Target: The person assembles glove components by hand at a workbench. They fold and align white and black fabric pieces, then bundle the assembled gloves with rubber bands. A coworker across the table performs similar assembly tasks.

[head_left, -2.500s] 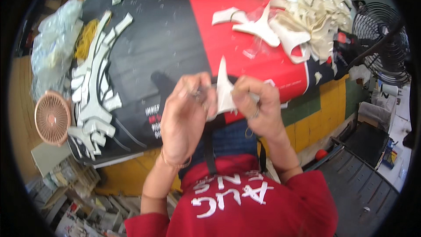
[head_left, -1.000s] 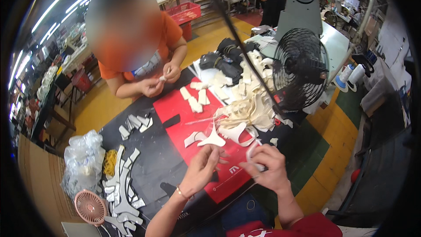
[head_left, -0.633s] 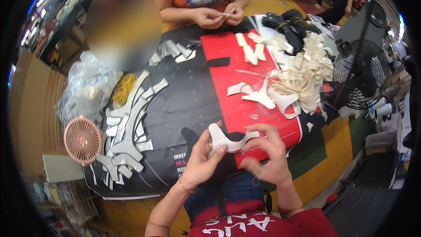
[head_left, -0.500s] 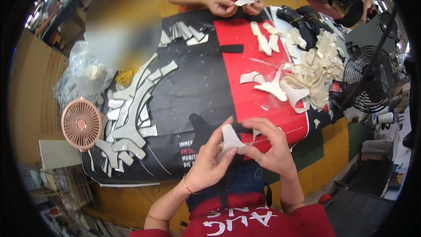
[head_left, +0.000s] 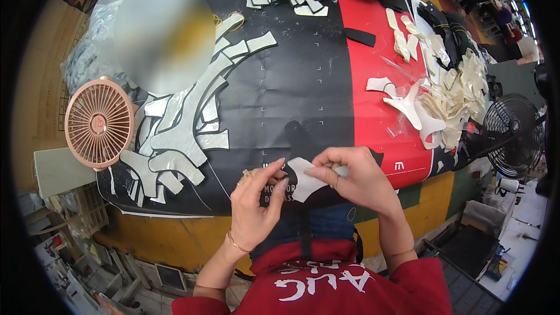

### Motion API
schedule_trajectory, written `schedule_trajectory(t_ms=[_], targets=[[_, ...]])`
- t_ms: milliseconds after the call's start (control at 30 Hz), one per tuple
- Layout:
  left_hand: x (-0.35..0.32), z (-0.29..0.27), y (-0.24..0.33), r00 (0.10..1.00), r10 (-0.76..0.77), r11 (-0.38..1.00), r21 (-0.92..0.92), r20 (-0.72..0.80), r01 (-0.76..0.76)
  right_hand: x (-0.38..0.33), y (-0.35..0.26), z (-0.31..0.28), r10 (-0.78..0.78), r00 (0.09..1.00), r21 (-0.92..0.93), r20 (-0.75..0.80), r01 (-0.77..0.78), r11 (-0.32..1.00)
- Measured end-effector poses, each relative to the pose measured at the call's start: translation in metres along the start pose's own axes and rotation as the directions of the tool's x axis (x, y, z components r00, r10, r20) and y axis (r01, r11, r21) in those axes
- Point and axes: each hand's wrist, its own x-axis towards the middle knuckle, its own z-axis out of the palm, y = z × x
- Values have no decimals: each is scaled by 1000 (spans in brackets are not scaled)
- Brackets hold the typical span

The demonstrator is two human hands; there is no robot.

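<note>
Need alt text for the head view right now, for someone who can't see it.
Both hands, left hand and right hand, pinch a white cut piece between them at the near edge of a black-and-red table. Grey pieces and a pink fan lie left, a white pile right.

white cut piece (head_left: 304, 178), black-and-red table cover (head_left: 326, 81) (white marks), pink fan (head_left: 99, 122).

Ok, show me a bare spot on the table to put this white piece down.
The black middle of the table cover is bare, between the grey strips on the left and the red panel. The right edge is crowded with a heap of cream pieces.
</note>
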Motion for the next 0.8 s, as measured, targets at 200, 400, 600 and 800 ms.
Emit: schedule_trajectory(t_ms=[200,400,600,800], targets=[[19,10,-16,988,153,949,283,-15,-142,24,9,16,183,975,-63,-126,-192,979],[25,9,-13,985,159,905,388,70,-174,31,6,20,294,942,-158,-161,-318,935],[27,5,-9,987,118,923,354,108,-149,36,1,19,309,939,-205,-152,-336,919],[28,4,-8,986,128,925,346,106,-157,36,3,19,310,938,-208,-154,-338,918]])
